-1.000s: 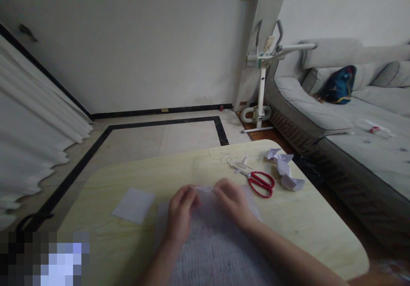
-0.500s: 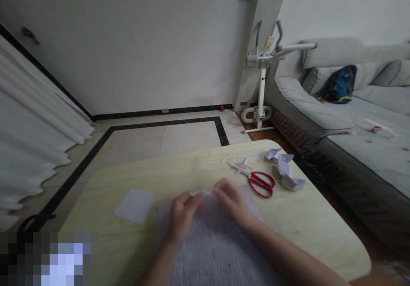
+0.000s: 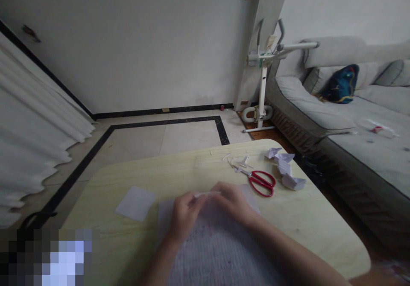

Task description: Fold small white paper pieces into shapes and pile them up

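A large sheet of paper [image 3: 218,247], thin and covered with faint lines of writing, lies on the table in front of me. At its far end, my left hand [image 3: 185,213] has thumb and fingers pinched on the paper's edge. My right hand [image 3: 232,202] is curled on the same edge a little to the right, its fingertips partly hidden. Between the hands a narrow pale strip of the edge shows, seemingly folded up. Red-handled scissors [image 3: 262,183] lie just beyond my right hand. A small white square of paper [image 3: 136,203] rests left of my left hand.
Folded paper pieces [image 3: 284,166] sit at the table's far right, with thin white scraps [image 3: 245,162] by the scissor tips. Beyond the pale wooden table [image 3: 307,222] are a grey sofa [image 3: 368,149] and a white exercise machine [image 3: 262,85]. A white curtain [image 3: 38,128] hangs at left.
Both hands stay on the paper's far edge. My left hand has shifted slightly right, and the fingertips are now closer together, with thumbs pressed toward the edge. The scissors and scraps have not moved.
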Demonstrator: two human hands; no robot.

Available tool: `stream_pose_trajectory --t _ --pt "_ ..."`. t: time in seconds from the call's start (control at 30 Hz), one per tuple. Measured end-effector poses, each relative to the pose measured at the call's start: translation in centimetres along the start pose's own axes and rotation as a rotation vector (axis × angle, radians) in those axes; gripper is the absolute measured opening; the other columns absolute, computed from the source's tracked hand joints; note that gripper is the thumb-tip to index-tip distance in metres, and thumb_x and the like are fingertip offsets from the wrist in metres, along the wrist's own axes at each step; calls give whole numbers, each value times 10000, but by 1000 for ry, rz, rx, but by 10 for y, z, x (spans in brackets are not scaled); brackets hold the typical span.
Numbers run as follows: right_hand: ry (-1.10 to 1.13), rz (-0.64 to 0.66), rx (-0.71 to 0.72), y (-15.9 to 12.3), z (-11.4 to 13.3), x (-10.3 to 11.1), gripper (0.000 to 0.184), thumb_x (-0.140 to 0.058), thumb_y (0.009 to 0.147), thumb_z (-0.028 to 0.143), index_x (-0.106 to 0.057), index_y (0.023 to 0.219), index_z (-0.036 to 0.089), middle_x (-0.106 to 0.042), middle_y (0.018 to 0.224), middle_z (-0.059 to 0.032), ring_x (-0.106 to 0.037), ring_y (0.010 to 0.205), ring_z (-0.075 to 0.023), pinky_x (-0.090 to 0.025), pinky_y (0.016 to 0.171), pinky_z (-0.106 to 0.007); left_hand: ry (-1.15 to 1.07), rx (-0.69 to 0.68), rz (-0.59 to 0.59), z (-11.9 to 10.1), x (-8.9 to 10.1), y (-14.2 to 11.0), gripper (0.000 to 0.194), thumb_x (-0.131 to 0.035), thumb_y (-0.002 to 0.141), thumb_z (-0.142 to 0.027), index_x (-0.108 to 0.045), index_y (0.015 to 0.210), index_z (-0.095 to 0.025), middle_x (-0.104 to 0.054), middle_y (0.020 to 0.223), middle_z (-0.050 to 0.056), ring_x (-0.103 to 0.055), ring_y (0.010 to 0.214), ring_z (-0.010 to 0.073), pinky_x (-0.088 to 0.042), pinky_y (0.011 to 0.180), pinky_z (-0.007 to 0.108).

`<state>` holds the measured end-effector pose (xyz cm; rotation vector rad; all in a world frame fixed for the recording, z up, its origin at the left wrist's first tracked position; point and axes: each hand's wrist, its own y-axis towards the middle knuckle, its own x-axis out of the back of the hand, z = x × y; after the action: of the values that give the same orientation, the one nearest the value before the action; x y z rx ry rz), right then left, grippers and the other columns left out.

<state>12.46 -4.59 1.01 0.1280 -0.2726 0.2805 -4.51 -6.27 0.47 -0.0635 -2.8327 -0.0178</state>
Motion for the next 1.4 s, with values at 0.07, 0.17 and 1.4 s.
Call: stream_pose_trajectory --t 0.07,0.17,1.4 --pt "4 16 -31 0 0 1 200 -571 843 310 -648 769 141 -650 714 -30 -578 669 -142 -434 602 -236 43 -29 -5 -1 2 0 303 -602 801 -403 -694 671 -144 -603 550 4 -537 538 137 -381 505 206" --pt "57 42 -91 1 -1 1 235 -576 836 343 -625 735 136 -616 661 -12 -546 613 -124 -407 545 -216 112 -73 0 -1 4 -1 314 -596 806 -398 -676 638 -145 -595 545 2 -528 540 133 -367 509 208" --pt "258 58 -179 0 -2 5 333 -547 788 453 -481 633 166 -434 571 37 -378 532 -92 -292 481 -209 -131 32 3 -2 0 1 219 -611 803 -356 -631 905 -162 -631 738 8 -569 617 121 -446 555 206"
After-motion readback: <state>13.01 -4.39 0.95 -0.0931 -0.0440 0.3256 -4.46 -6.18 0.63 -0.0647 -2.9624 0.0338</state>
